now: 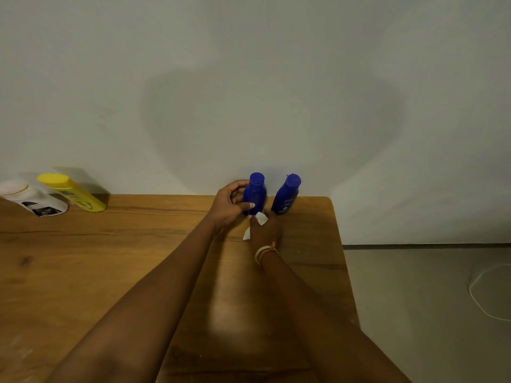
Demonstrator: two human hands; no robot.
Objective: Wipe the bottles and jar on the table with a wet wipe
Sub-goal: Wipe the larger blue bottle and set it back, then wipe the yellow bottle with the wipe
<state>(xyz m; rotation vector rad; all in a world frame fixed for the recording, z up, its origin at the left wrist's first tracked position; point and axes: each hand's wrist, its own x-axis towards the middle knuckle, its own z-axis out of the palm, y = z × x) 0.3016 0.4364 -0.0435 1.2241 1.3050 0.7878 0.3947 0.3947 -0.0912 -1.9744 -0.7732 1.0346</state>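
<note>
Toward twelve o'clock on the wooden table (110, 258), the left hand (231, 207) curls round a blue bottle (255, 193) standing upright. The right hand (266, 230) pinches a white wet wipe (258, 219) at its base — hands nearly touching. A second blue bottle (286, 196) stands just beside, at one o'clock. At ten o'clock — a yellow bottle (73, 193) and a white jar (33, 199).

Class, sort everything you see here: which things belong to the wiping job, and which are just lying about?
Job: left blue bottle, right blue bottle, yellow bottle, white container, wet wipe, left hand, right hand.

Lying about: white cord on floor.
</note>
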